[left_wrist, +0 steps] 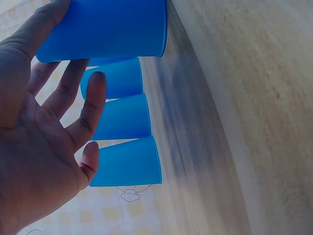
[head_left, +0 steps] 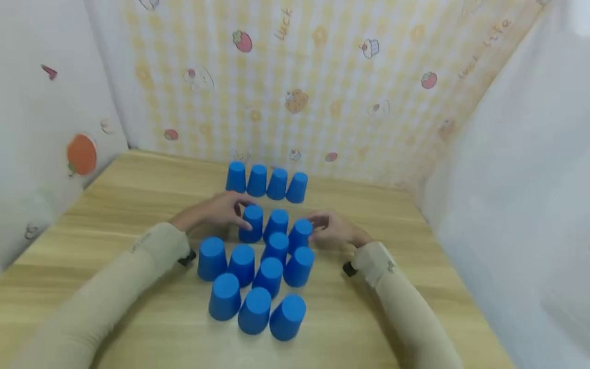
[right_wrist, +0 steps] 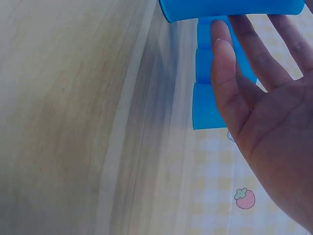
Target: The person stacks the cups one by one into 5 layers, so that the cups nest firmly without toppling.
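Observation:
In the head view, a row of three upside-down blue cups stands between the two hands. My left hand (head_left: 226, 209) is at the row's left cup (head_left: 251, 224), its thumb across the near face and its fingers reaching behind. Spread fingers show beside that cup (left_wrist: 107, 29) in the left wrist view. At the other end, my right hand (head_left: 335, 229) touches the right cup (head_left: 300, 236). Its fingers run fairly straight behind the cup (right_wrist: 230, 7) in the right wrist view, where their tips are hidden. The middle cup (head_left: 276, 225) is partly covered by a nearer one.
Behind the hands, a row of several blue cups (head_left: 256, 180) stands near the patterned wall covering (head_left: 295, 77). More upside-down cups (head_left: 224, 297) are grouped nearer on the wooden table (head_left: 369, 328). White side walls (head_left: 516, 205) border the table.

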### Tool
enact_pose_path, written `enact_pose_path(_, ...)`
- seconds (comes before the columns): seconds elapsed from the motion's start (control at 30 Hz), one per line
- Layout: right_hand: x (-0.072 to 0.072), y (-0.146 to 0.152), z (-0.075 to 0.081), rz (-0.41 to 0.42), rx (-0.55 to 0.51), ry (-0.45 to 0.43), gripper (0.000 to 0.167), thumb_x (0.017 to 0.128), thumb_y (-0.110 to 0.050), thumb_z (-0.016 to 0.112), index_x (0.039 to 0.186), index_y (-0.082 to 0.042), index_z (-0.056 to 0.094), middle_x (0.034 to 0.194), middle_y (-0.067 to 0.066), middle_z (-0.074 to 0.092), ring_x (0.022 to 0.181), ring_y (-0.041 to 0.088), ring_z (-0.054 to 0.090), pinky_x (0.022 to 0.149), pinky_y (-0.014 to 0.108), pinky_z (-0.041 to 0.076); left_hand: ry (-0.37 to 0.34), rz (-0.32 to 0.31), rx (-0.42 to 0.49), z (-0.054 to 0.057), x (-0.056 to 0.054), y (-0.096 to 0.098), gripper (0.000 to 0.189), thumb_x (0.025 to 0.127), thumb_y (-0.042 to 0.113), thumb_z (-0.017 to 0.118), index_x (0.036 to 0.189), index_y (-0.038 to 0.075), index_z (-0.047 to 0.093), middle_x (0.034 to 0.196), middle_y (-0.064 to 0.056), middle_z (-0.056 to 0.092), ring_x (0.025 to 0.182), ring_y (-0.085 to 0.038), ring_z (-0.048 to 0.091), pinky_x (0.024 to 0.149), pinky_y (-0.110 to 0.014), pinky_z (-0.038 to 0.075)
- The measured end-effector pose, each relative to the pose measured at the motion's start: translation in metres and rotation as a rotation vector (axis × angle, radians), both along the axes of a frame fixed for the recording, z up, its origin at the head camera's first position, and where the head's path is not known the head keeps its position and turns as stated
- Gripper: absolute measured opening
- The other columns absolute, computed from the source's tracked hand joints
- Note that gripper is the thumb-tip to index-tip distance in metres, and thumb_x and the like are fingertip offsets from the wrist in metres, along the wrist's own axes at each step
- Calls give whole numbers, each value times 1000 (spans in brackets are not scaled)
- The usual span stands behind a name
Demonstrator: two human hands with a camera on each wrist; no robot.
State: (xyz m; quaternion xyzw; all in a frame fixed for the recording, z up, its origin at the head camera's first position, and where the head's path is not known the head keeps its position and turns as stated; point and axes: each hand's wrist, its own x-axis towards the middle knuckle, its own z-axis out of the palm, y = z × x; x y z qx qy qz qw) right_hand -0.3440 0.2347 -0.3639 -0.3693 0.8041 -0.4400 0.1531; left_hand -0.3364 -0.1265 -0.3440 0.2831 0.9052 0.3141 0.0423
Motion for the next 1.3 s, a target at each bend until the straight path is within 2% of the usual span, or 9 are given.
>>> enact_pose_path(0.03, -4, -2, 3, 31, -7, 32, 47, 87, -8, 74, 132, -5, 60, 125, 10, 66, 112, 27, 64, 96, 45, 51, 19, -10, -24, 5, -2, 0, 62, 78, 35, 85, 134, 21, 61, 124, -2, 63, 99, -21, 61, 82, -40, 53)
enact_pose_path(0.1, -7, -2, 3, 73, -2, 31, 46, 87, -9, 75, 131, -6, 62, 124, 9, 67, 113, 27, 65, 97, 45, 50, 5, -26, -50, 4, -2, 0, 62, 79, 37, 84, 134, 21, 61, 124, -2, 64, 97, -19, 62, 81, -38, 54)
enact_pose_path(0.27, 4, 3, -10, 73, 27, -21, 42, 87, -11, 76, 127, -7, 65, 119, 6, 70, 109, 25, 67, 94, 43, 53, -51, -46, -30, -19, 10, 6, 68, 80, 46, 81, 137, 19, 59, 127, -4, 63, 97, -18, 61, 79, -35, 53)
enact_pose_path(0.5, 14, -1, -35, 56, -18, -60, 39, 89, -9, 73, 127, -7, 64, 121, 8, 69, 109, 27, 66, 94, 44, 52, -63, 57, -50, -45, 31, 3, 69, 78, 47, 82, 137, 18, 60, 125, -3, 65, 95, -19, 61, 85, -44, 46)
enact_pose_path(0.63, 18, 1, -43, -37, -20, -64, 38, 91, -11, 72, 128, -7, 63, 121, 9, 68, 110, 29, 66, 92, 44, 53, -51, 82, -64, -55, 35, 4, 68, 78, 50, 81, 134, 18, 62, 123, -3, 66, 98, -20, 59, 90, -51, 34)
enact_pose_path(0.73, 18, 4, -43, -163, -19, -58, 40, 90, -17, 73, 128, -9, 63, 120, 8, 68, 108, 28, 66, 85, 44, 56, -33, 106, -64, -58, 33, 8, 65, 78, 51, 81, 132, 19, 63, 122, -2, 67, 101, -21, 58, 91, -52, 29)
enact_pose_path(0.97, 16, 3, -46, -412, -36, -127, 53, 86, -32, 78, 132, -12, 61, 124, 12, 66, 104, 26, 67, 77, 47, 57, -45, 157, -97, -61, 32, 14, 66, 76, 49, 83, 131, 17, 64, 121, -4, 68, 114, -28, 57, 95, -55, 28)
enact_pose_path(1.17, 15, 5, -41, -520, -42, -119, 57, 88, -29, 77, 136, -7, 57, 128, 17, 63, 107, 29, 65, 79, 50, 57, -36, 153, -95, -64, 28, 18, 66, 76, 49, 83, 130, 17, 64, 119, -3, 68, 115, -26, 58, 95, -54, 28)
enact_pose_path(1.3, 11, 4, -37, -574, -35, -113, 56, 87, -31, 77, 136, -11, 57, 129, 15, 63, 109, 29, 64, 79, 47, 57, -47, 184, -103, -58, 29, 19, 64, 77, 48, 83, 131, 17, 64, 120, -4, 68, 116, -28, 58, 99, -58, 28)
